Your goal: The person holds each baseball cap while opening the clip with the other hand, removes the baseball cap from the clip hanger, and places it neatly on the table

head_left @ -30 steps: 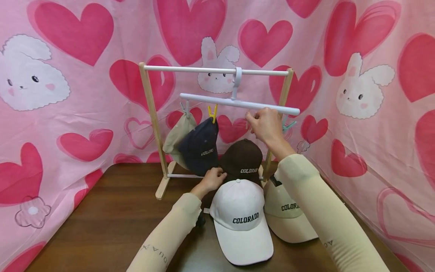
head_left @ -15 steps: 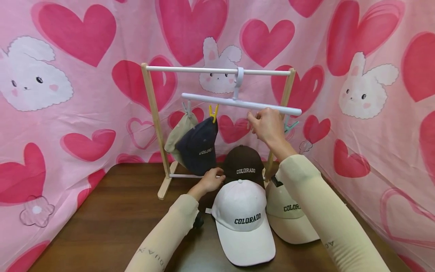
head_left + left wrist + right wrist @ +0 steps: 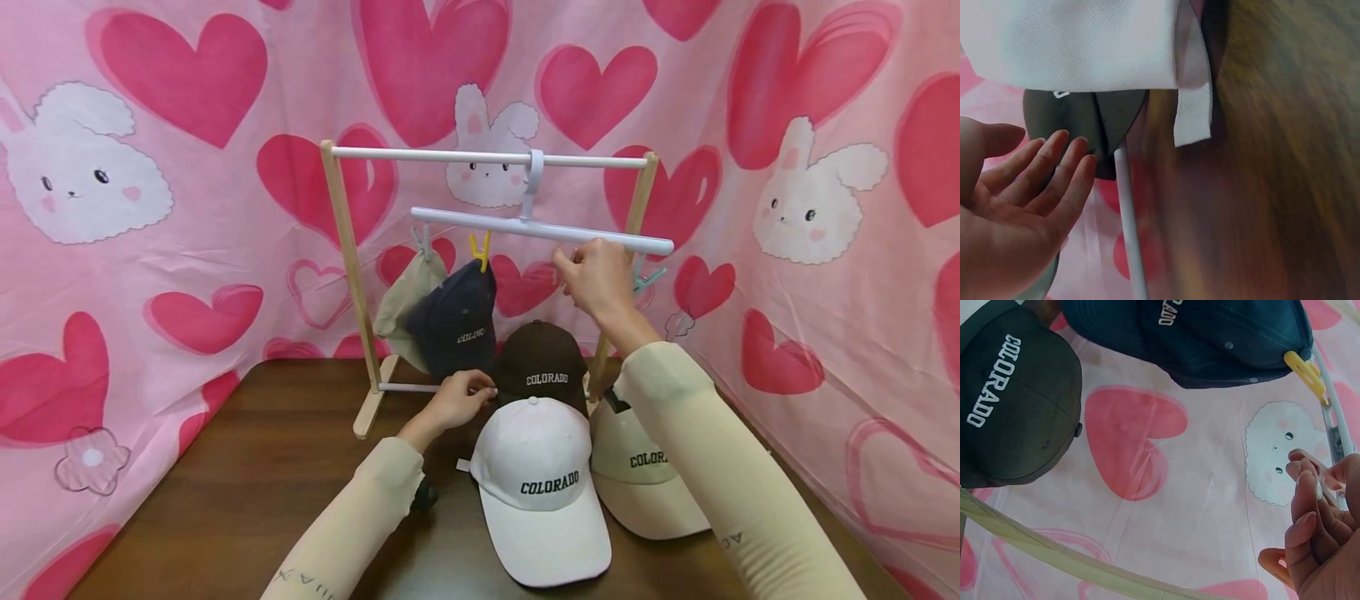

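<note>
In the head view, my right hand (image 3: 602,275) is up under the white hanger bar (image 3: 543,229). Its thumb and curled fingers come together on a clothespin that they mostly hide. My left hand (image 3: 455,400) is low at the left side of the dark brown cap (image 3: 543,354), palm turned up in the left wrist view, with loosely bent fingers holding nothing. The brown cap sits behind the white cap (image 3: 532,454). From the hanger's left side hang a beige cap (image 3: 405,304) on a grey clothespin (image 3: 423,242) and a navy cap (image 3: 457,321) on a yellow clothespin (image 3: 481,250).
The hanger hooks over the top rail (image 3: 427,155) of a wooden rack. A second beige cap (image 3: 645,467) lies at the right, partly behind the right sleeve. An orange clothespin (image 3: 1275,565) shows beside the right hand, and a teal one (image 3: 648,279) hangs farther right.
The brown cap has dropped slightly and come to rest. My left hand has drawn a little left from it, fingers loosening. The navy cap sways; the right hand keeps its place at the hanger.
</note>
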### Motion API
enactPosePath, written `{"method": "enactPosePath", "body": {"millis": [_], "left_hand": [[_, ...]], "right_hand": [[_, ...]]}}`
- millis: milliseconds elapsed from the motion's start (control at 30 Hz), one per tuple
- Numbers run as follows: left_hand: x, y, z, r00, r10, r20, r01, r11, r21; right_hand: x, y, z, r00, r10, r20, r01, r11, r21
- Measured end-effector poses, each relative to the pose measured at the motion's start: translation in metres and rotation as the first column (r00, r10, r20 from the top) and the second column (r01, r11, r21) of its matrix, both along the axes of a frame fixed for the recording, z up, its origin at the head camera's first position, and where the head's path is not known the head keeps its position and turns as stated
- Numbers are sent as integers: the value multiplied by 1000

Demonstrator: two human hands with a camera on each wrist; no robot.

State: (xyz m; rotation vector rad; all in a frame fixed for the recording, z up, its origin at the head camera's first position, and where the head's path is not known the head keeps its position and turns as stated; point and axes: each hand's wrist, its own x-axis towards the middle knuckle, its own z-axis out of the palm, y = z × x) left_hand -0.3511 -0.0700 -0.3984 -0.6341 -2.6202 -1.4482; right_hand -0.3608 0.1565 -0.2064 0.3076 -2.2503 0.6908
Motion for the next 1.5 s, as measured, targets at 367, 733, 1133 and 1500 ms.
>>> {"method": "enactPosePath", "body": {"millis": [367, 733, 1133, 1500], "left_hand": [[13, -23, 4, 997, 56, -54, -54, 998, 41], [19, -48, 8, 911, 370, -184, -340, 924, 177], [18, -53, 10, 893, 410, -187, -365, 901, 235], [19, -48, 11, 929, 301, -218, -266, 948, 178]], "right_hand": [[-3, 3, -1, 1000, 20, -10, -20, 1000, -17], [-9, 5, -3, 1000, 25, -14, -26, 1000, -10], [-17, 8, -6, 998, 52, -20, -52, 998, -27], [-26, 11, -9, 996, 92, 0, -92, 993, -74]]}}
